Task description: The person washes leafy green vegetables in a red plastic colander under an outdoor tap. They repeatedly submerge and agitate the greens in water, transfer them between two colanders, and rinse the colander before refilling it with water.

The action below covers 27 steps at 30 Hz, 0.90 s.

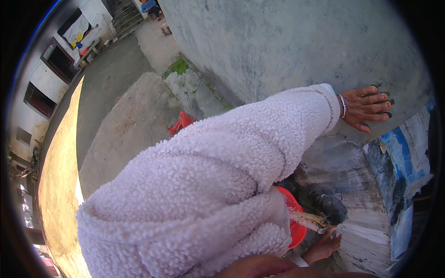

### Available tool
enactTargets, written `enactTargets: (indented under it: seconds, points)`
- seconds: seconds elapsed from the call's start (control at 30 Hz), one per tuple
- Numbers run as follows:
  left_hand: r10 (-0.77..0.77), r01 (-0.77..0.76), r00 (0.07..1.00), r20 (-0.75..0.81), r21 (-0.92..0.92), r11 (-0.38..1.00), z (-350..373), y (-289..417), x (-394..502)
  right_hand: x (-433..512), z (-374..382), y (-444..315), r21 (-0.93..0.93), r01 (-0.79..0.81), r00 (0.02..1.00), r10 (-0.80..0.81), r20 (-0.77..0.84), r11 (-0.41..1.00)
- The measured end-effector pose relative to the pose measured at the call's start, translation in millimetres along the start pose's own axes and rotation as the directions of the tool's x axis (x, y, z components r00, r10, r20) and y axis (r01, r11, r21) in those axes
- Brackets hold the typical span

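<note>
My left hand (367, 104), with a silver-coloured bracelet at the wrist, lies flat with fingers spread against the grey plastered wall (295, 45). Its pale fleece sleeve (215, 166) crosses the middle of the view. At the lower right, my right hand (323, 246) is low, its bent fingers at the end of a long pale object (307, 220). Whether they grip it cannot be told. That object slants over a red plastic basin (298, 236), partly hidden by the fleece. A dark, rounded object, possibly a shoe (334, 208), is beside the right hand.
Torn blue and white sheeting (406, 149) hangs at the right. A red cloth or bag (180, 122) lies on the concrete yard (139, 118). Another person (150, 7) sits near concrete steps (126, 17). A bench (88, 52) stands by the whitewashed building.
</note>
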<state>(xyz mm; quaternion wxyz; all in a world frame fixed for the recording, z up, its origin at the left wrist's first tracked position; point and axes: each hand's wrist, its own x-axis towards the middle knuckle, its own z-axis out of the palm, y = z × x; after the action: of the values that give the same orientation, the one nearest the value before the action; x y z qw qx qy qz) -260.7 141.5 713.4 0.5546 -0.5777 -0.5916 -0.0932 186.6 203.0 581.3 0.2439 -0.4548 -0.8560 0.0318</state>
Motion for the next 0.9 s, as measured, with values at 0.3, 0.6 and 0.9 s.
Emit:
enactTargets:
  seconds: [0.3, 0.6, 0.9]
  points:
    - [0.004, -0.004, 1.000, -0.003, 0.065, 0.998, -7, 2, 8, -3, 2, 5, -0.034, -0.003, 0.999, 0.004, 0.036, 0.999]
    - [0.005, -0.005, 1.000, 0.002, 0.084, 0.996, -11, -1, 3, -2, 5, 6, -0.070, 0.019, 0.999, -0.016, 0.043, 0.997]
    - [0.012, -0.011, 1.000, -0.020, 0.053, 0.999, -7, 2, 10, 1, 3, 9, -0.104, -0.026, 0.997, 0.033, 0.069, 0.994]
